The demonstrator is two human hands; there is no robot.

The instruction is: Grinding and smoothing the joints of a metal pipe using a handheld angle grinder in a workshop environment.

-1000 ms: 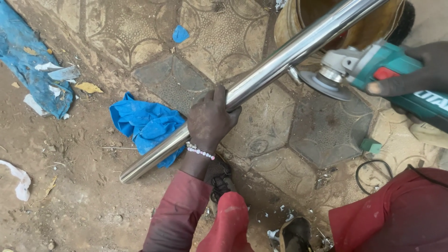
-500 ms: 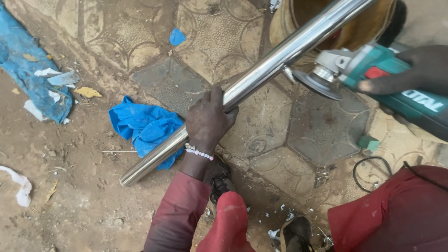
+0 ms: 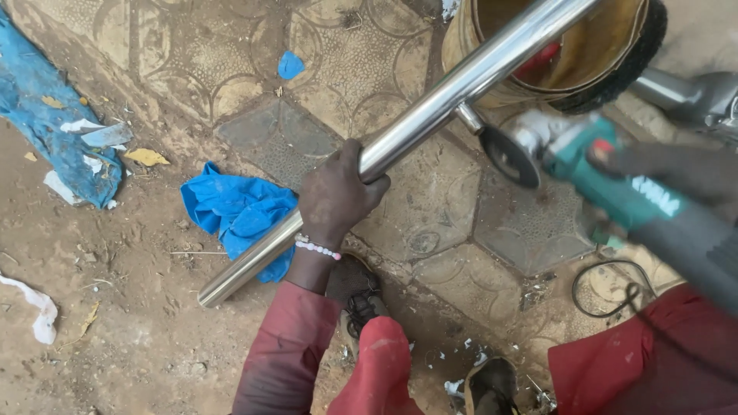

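A: Largest item first?
B: Polished steel tube point(image 3: 430, 119), round and mirror-bright, running diagonally over dusty patterned paving point(image 3: 338, 54), its upper end across a rusty drum point(image 3: 538, 84).
A: Hands?
B: Left hand point(image 3: 337, 196) clenched around the tube at mid-length. Right hand point(image 3: 676, 173) is blurred; it appears wrapped round a teal angle grinder point(image 3: 607, 173), its dark disc point(image 3: 509, 157) just beside the tube's short stub.
A: Smaller?
B: Crumpled blue cloth point(image 3: 238, 211) under the tube's lower end.
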